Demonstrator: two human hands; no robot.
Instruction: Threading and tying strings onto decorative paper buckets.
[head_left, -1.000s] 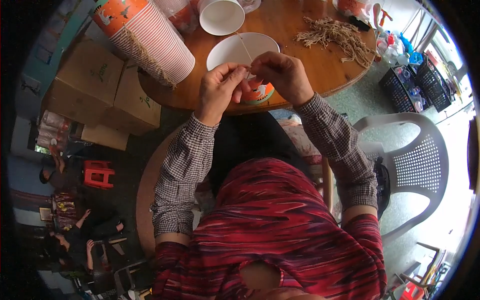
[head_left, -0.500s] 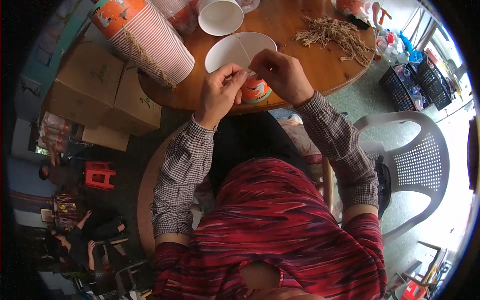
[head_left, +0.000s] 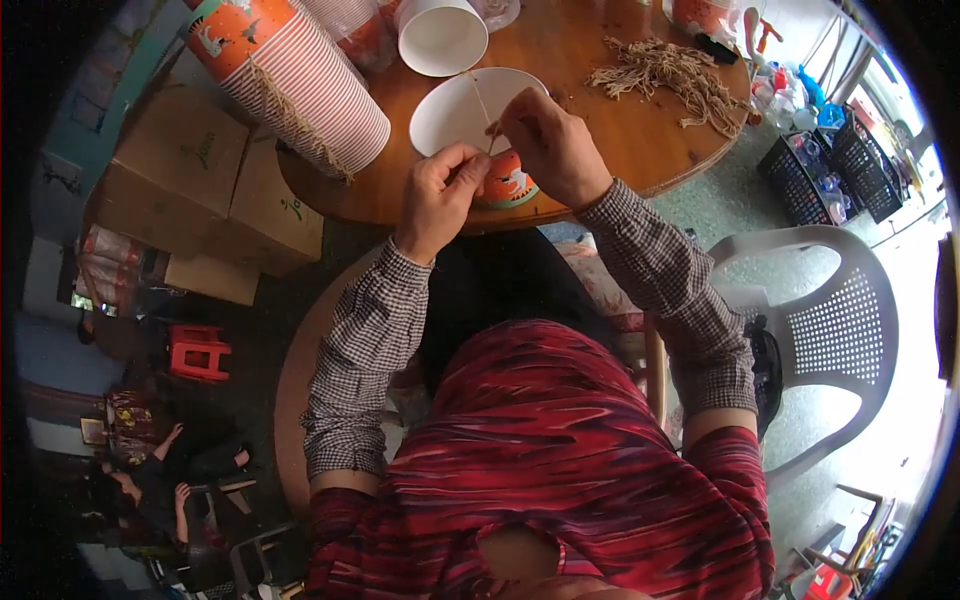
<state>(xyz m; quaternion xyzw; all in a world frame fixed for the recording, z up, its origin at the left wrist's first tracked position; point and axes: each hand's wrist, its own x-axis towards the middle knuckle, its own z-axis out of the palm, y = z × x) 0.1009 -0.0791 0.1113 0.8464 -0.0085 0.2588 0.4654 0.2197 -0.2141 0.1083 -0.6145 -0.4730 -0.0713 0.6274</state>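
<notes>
Head view: a person sits at a round wooden table (head_left: 640, 150) and works with both hands over a paper cup.
Left hand (head_left: 440, 195): closed, thumb and fingers pinching one end of a thin string (head_left: 478, 100); it lies at the table edge, just left of the cup.
Right hand (head_left: 550, 145): closed too, fingertips pinching the string near the cup rim; it covers part of the cup from the right.
Cup (head_left: 465, 115): white inside, orange outside with a printed picture; it lies tilted on the near part of the table, mouth turned up toward the camera, between the two hands and touching them.
String: pale brown, it runs across the open mouth of the cup toward its far rim.
Second cup (head_left: 440, 35): white inside, it is just behind the first one, mouth also open to the camera.
Cup stack (head_left: 290, 80): long stack of orange and white cups lying on its side at the left part of the table, with a string along it.
String pile (head_left: 675, 75): loose bundle of the same brown strings on the table, to the right, well apart from the hands.
Boxes (head_left: 200, 195): cardboard boxes on the floor, left of the table.
Chair (head_left: 850, 330): white plastic chair at the right of the person.
</notes>
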